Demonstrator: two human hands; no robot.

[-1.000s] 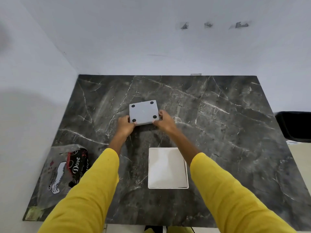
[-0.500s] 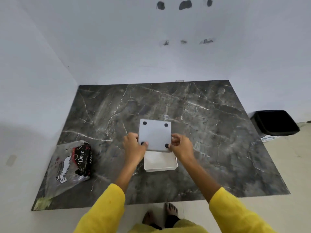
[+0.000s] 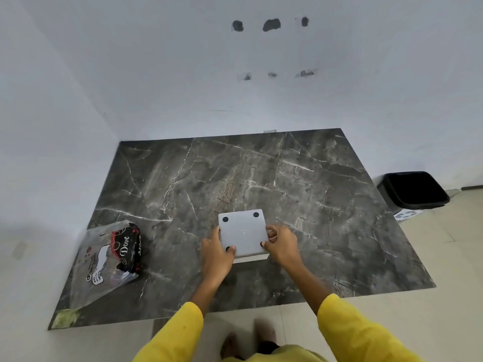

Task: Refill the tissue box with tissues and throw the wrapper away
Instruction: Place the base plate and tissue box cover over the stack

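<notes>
Both hands grip a grey base panel (image 3: 243, 233) with four black feet: the left hand (image 3: 217, 253) closed on its 8 o'clock corner, the right hand (image 3: 281, 245) on its 4 o'clock corner. It lies over the white tissue box (image 3: 252, 258) on the desk (image 3: 326, 205). The wrapper (image 3: 109, 259) lies at 9 o'clock, the black bin (image 3: 415, 190) at 2 o'clock.

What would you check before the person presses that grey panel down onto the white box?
1. Both hands hold the panel: left hand and right hand grip opposite edges of the grey panel. Ok.
2. Panel sits over the white box: it covers nearly all of it. Ok.
3. Edges aligned squarely: cannot tell.
4. Tissues inside the box: hidden, cannot tell.
5. Wrapper thrown away: it lies on the table. Not ok.
6. Bin open: ok.
</notes>
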